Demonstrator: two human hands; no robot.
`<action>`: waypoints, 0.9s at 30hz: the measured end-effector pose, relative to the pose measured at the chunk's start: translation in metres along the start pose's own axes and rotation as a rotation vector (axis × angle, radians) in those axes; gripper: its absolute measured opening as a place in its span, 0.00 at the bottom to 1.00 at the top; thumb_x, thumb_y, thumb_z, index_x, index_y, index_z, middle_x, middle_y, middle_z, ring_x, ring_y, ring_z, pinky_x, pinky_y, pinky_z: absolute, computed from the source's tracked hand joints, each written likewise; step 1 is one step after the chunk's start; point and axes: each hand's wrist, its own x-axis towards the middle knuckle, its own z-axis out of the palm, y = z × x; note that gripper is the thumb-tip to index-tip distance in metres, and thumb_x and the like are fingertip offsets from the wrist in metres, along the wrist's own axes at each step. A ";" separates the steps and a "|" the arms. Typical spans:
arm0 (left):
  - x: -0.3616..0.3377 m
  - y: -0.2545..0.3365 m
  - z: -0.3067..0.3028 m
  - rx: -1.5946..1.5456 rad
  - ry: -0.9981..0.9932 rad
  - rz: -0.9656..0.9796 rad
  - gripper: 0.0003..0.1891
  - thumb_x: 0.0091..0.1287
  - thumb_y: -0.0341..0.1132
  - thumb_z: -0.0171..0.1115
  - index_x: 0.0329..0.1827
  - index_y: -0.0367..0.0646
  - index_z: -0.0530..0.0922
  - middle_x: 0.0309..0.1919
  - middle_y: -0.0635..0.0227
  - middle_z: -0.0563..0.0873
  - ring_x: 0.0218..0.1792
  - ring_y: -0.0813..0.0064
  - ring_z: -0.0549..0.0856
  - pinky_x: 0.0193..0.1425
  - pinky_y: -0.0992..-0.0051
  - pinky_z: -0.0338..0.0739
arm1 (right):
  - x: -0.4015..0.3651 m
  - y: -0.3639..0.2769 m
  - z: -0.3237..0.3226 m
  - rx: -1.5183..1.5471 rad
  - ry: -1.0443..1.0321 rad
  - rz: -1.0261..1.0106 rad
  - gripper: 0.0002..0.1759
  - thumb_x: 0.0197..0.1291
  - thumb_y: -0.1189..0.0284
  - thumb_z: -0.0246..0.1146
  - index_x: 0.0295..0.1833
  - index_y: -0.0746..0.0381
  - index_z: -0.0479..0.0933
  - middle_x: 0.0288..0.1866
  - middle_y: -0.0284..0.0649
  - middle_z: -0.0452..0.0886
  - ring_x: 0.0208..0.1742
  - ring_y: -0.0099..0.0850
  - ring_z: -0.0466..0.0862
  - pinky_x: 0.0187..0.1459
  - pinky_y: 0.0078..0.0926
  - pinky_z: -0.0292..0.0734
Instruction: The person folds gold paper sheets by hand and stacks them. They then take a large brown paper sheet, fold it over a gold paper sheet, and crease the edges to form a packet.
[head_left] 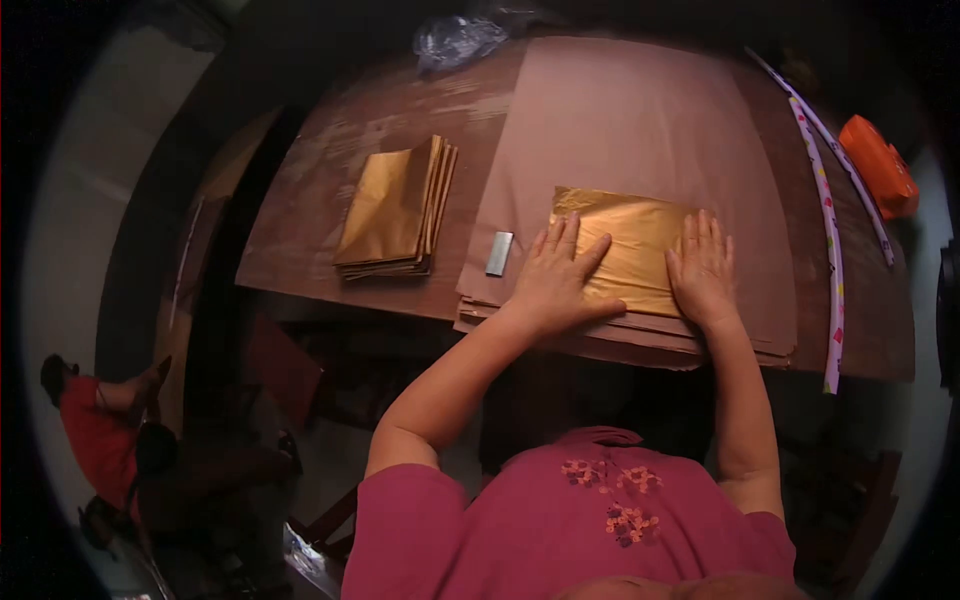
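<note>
A gold foil sheet or folded packet (640,240) lies flat on a stack of large brownish sheets (640,110) near the table's front edge. My left hand (562,275) rests on its left side with fingers spread. On its right edge lies my right hand (703,268), palm down, fingers stretched out and slightly apart. Neither hand grips anything. Left of my left hand, a small grey metallic rectangular piece (499,254) sits on the brown sheets. Further left stands a pile of folded gold pieces (392,208) on the wooden table.
The wooden table (300,240) bears crumpled clear plastic (458,42) at the back. Two long patterned strips (828,230) and an orange packet (878,168) lie at the right. A person in red (98,440) sits at the far left, away from the table.
</note>
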 end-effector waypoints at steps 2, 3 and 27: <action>-0.001 0.004 -0.004 0.021 -0.005 -0.018 0.52 0.56 0.76 0.60 0.80 0.54 0.64 0.78 0.37 0.56 0.80 0.42 0.54 0.82 0.50 0.45 | 0.000 -0.002 -0.001 -0.030 -0.021 -0.002 0.37 0.74 0.53 0.49 0.80 0.65 0.57 0.83 0.51 0.54 0.84 0.47 0.51 0.81 0.52 0.41; -0.004 0.007 -0.008 0.036 0.071 0.024 0.52 0.56 0.74 0.62 0.79 0.53 0.65 0.78 0.38 0.57 0.80 0.43 0.55 0.82 0.50 0.46 | 0.000 -0.001 -0.002 -0.032 -0.027 0.004 0.37 0.74 0.53 0.50 0.80 0.65 0.58 0.83 0.51 0.54 0.84 0.47 0.52 0.80 0.53 0.41; 0.026 -0.007 -0.073 0.240 0.158 0.455 0.09 0.61 0.28 0.59 0.43 0.47 0.81 0.39 0.69 0.86 0.47 0.67 0.85 0.60 0.62 0.73 | 0.003 0.027 -0.043 0.529 0.082 -0.021 0.44 0.72 0.41 0.48 0.83 0.56 0.53 0.85 0.49 0.51 0.86 0.46 0.46 0.81 0.53 0.35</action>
